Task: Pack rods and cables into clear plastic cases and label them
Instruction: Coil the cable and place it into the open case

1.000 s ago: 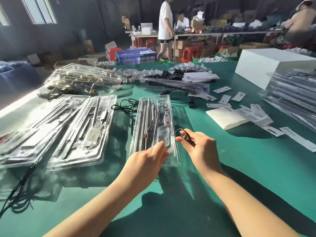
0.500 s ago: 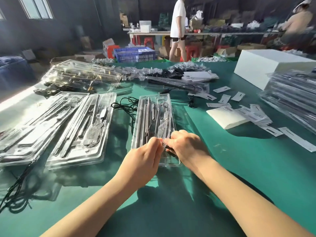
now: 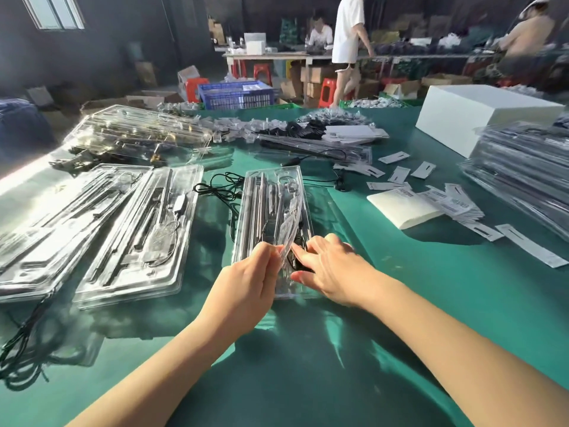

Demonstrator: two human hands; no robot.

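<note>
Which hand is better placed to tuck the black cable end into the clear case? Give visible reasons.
Probably the right hand: its fingers already rest on the black cable end inside the clear plastic case. The left hand is occupied, pinching the lifted clear flap open.

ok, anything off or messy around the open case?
Yes. The clear case has its lid flap bent up, pinched by the left hand. A loose black cable sprawls beside it, and paper labels lie scattered to the right.
</note>
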